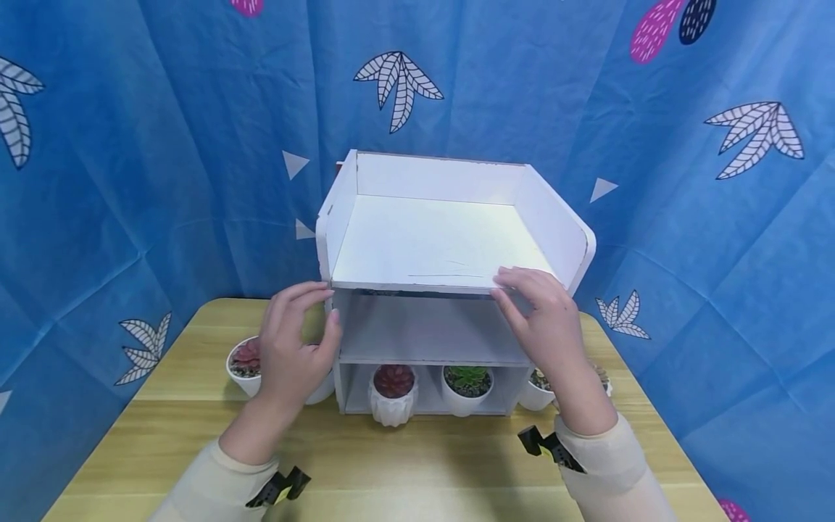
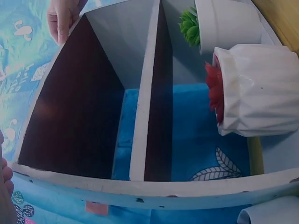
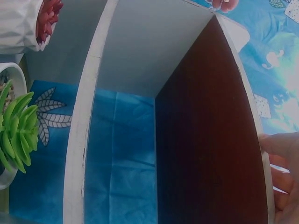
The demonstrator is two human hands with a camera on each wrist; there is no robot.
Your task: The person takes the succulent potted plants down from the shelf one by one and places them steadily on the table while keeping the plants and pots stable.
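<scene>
A white wooden shelf unit (image 1: 437, 235) stands on the table, with a raised rim around the sides and back of its top. My left hand (image 1: 293, 351) is at the front left corner of the top board, fingertips right at the edge and thumb apart. At the right part of the same front edge is my right hand (image 1: 546, 319), its fingers loosely bent over the board. In the right wrist view, that thumb (image 3: 275, 142) touches the board's edge. On the bottom level sit a ridged white pot with a red succulent (image 1: 394, 391) and a smooth white pot with a green succulent (image 1: 466, 391).
Left of the shelf is a potted reddish succulent (image 1: 244, 366), and another white pot (image 1: 321, 391) is partly behind my left hand. Potted plants (image 1: 536, 391) also stand on the right, partly hidden by my right arm. A blue patterned curtain (image 1: 228, 145) surrounds the wooden table (image 1: 365, 464).
</scene>
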